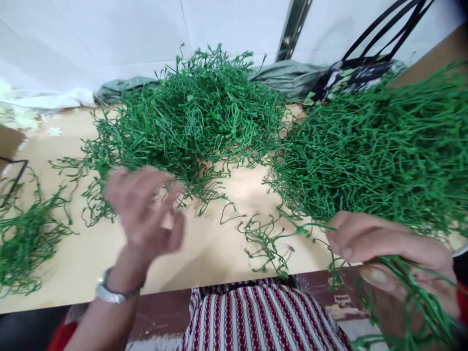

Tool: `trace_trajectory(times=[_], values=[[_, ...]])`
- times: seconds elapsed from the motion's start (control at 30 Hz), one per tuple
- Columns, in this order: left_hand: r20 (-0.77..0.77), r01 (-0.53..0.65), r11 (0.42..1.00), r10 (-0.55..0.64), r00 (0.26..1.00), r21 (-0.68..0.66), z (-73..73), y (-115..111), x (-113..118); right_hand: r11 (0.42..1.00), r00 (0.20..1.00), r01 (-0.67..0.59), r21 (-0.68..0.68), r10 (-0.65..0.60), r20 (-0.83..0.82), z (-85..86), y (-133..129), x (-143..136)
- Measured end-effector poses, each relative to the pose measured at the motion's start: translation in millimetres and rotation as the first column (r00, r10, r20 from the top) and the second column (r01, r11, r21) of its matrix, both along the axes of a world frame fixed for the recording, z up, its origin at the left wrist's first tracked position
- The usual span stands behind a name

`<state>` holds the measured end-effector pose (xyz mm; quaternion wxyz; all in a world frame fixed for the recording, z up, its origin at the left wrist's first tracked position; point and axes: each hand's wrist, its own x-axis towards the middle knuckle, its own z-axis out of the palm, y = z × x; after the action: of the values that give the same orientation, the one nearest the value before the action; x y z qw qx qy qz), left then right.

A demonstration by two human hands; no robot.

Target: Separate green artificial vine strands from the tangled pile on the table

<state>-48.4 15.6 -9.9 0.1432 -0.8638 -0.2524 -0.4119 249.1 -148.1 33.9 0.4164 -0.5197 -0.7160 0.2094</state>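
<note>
My right hand (395, 248), at the lower right, is closed around a bunch of thin green artificial stems (413, 287). One stem sticks out to the left between the thumb and forefinger. Blurred by motion, my left hand (149, 209) hovers over the table's left half with its fingers loosely curled and apart; no held thing shows in it. Just beyond it spreads a tangled pile of green stems (204, 112). A small loose cluster of stems (266, 243) lies near the table edge between my hands.
A larger heap of stems (373, 151) covers the table's right side, and a smaller bundle (25, 243) lies at the far left. A black handled bag (351, 75) and grey-green cloth (292, 78) sit by the wall. White flower pieces (22, 117) lie at back left.
</note>
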Motion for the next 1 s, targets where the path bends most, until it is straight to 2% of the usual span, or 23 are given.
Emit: trace_trajectory(times=[0.03,0.07,0.1,0.17,0.23,0.3,0.37,0.43,0.5,0.63,0.73,0.8,0.9,1.0], values=[[-0.113,0.116,0.993,-0.116,0.987,-0.009,-5.6,-17.0,9.7,0.999,0.997,-0.043,0.003,0.043,-0.059,0.1,1.6,-0.3],[-0.285,0.198,0.978,-0.21,0.935,-0.072,-12.6,-29.3,18.6,0.997,0.991,-0.078,-0.001,0.078,-0.109,-0.1,2.9,0.1],[-0.372,0.203,0.969,-0.242,0.896,-0.14,-20.3,-35.9,26.0,0.995,0.984,-0.102,-0.006,0.1,-0.145,-0.6,4.2,0.8],[-0.462,0.091,0.974,-0.179,0.868,-0.207,-35.3,-31.4,34.6,0.987,0.975,-0.156,-0.034,0.148,-0.168,-3.1,8.0,2.0],[-0.496,-0.075,0.969,-0.053,0.867,-0.235,-46.2,-8.9,36.4,0.966,0.964,-0.242,-0.094,0.228,-0.14,-9.2,15.1,1.8],[-0.51,-0.172,0.947,0.01,0.86,-0.272,-51.5,19.0,35.1,0.948,0.96,-0.272,-0.163,0.279,0.017,-19.8,25.3,0.6],[-0.508,-0.205,0.929,0.021,0.861,-0.309,-51.8,39.2,34.4,0.946,0.919,-0.239,-0.219,0.293,0.263,-33.2,35.8,-1.0],[-0.492,-0.186,0.925,-0.001,0.871,-0.332,-48.5,44.4,34.7,0.938,0.826,-0.215,-0.271,0.323,0.462,-45.7,43.4,-2.3],[-0.454,-0.117,0.937,-0.048,0.89,-0.329,-44.1,35.1,34.5,0.922,0.736,-0.218,-0.32,0.371,0.567,-53.6,46.3,-3.2],[-0.356,0.038,0.967,-0.13,0.925,-0.253,-41.0,-2.5,30.8,0.925,0.649,-0.213,-0.315,0.375,0.662,-52.4,41.0,-3.2],[-0.396,0.044,0.958,-0.158,0.905,-0.282,-45.9,-22.4,30.5,0.944,0.618,-0.198,-0.265,0.33,0.713,-41.2,37.0,-0.1],[-0.435,0.011,0.943,-0.164,0.886,-0.334,-51.1,-26.8,33.4,0.957,0.616,-0.197,-0.213,0.289,0.733,-32.7,39.0,1.8],[-0.438,-0.002,0.923,-0.181,0.881,-0.386,-58.2,-24.6,39.6,0.969,0.673,-0.209,-0.127,0.237,0.701,-26.4,49.8,-2.4],[-0.412,0.041,0.914,-0.222,0.884,-0.403,-59.5,-22.3,41.2,0.96,0.692,-0.242,-0.143,0.274,0.668,-35.8,63.6,-16.6]])
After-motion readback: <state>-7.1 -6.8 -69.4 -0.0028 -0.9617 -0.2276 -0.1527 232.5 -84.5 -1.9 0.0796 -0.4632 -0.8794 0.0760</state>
